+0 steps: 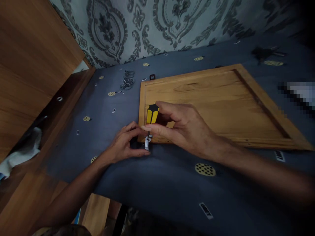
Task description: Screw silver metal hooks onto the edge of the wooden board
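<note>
My right hand [188, 127] is closed around the black-and-yellow handle of a screwdriver [153, 115], held nearly upright. Its shaft points down at a small metal hinge [147, 143] on the near left corner of a framed wooden cabinet door [204, 101]. The thumb and fingers of my left hand [125, 142] grip the hinge from the left. My fingers partly cover the screwdriver's shaft, and its tip is hard to make out. Small dark holes show along the door's near edge.
The door lies on a blue patterned cloth [98, 101]. A pile of metal hardware [127, 82] rests beyond its left side, and a blurred dark object [264, 54] lies at the far right. A wooden cabinet [31, 59] stands left, with a white cloth [21, 157] on its ledge. Patterned fabric [140, 23] hangs behind.
</note>
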`<action>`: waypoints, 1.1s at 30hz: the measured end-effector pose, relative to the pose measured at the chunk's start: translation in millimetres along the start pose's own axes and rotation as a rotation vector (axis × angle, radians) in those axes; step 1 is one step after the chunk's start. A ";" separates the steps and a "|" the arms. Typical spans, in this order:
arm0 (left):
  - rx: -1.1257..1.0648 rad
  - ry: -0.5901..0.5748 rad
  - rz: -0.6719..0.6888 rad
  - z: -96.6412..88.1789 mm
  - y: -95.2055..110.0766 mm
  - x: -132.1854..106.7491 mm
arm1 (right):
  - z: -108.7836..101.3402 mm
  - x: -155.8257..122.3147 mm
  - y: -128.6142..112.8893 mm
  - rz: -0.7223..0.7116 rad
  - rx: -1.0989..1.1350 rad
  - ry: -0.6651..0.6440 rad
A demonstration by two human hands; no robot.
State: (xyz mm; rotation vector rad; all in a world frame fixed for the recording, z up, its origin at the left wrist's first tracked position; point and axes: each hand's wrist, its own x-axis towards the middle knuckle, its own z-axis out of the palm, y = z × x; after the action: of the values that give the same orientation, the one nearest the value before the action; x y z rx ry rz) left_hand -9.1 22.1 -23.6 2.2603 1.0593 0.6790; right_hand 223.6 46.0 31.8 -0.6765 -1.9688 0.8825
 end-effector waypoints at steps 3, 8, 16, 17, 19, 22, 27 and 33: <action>-0.013 0.003 -0.004 1.0 -2.1 -0.9 | 1.6 0.7 -3.5 -0.011 -0.008 0.035; -0.013 -0.003 -0.028 0.8 -2.6 -1.4 | 4.7 0.4 -5.7 -0.003 -0.024 0.070; 0.005 -0.013 -0.051 -0.4 -2.0 -0.9 | 1.9 -1.0 -7.5 0.028 -0.028 0.047; 0.008 -0.013 -0.055 -0.5 -1.6 -0.7 | -0.2 -0.4 -8.6 0.048 -0.033 0.016; 0.004 -0.014 -0.048 -0.7 -0.5 -0.1 | -5.6 1.1 -11.4 0.083 -0.031 -0.056; -0.001 -0.011 -0.042 -1.1 1.5 1.1 | -14.5 3.2 -15.4 0.111 0.019 -0.126; -0.032 -0.016 -0.058 -1.5 3.5 1.5 | -23.5 5.0 -16.1 0.114 0.191 -0.153; -0.023 -0.018 -0.062 -1.7 3.0 0.6 | -19.6 4.8 -14.4 0.043 0.128 -0.077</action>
State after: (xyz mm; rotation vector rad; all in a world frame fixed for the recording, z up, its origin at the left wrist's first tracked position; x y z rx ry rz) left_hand -8.3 21.4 -20.2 2.2007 1.1031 0.6402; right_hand 236.3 47.2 53.0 -0.6210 -1.9519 1.0651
